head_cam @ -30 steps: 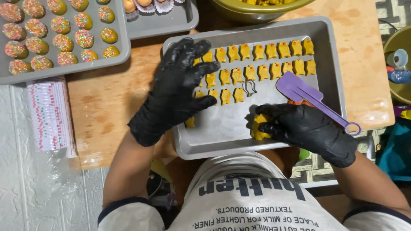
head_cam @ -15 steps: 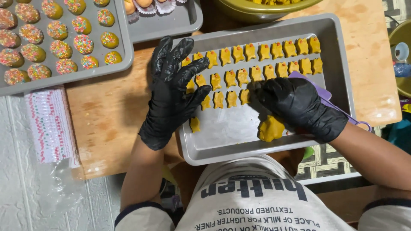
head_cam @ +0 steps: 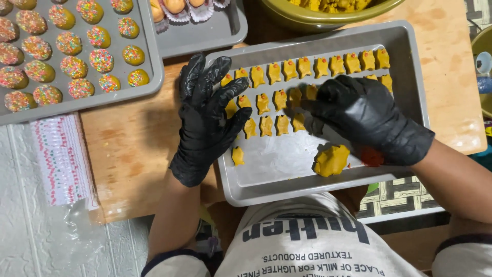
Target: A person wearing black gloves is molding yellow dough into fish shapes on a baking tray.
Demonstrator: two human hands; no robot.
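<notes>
A grey baking tray (head_cam: 410, 61) holds rows of small yellow shaped dough pieces (head_cam: 302, 66), each with an orange dot. My left hand (head_cam: 205, 120), in a black glove, lies flat and open on the tray's left rim, its fingers over the leftmost pieces. My right hand (head_cam: 366, 120), also gloved, is curled over the second row, fingertips down on a piece near the middle. What it holds is hidden. A lump of yellow dough (head_cam: 331, 160) lies on the tray just below that hand. One piece (head_cam: 238, 155) lies alone at the lower left.
The tray sits on a wooden board (head_cam: 128, 143). At the upper left is a tray of sprinkle-covered rounds (head_cam: 148, 77), beside it another grey tray (head_cam: 210, 36). An olive bowl (head_cam: 328, 13) stands behind. A plastic sleeve of paper cups (head_cam: 61, 159) lies at the left.
My right hand has left the dough lump and moved up to the rows of pieces, covering the purple spatula. My left hand has stayed on the tray's left rim.
</notes>
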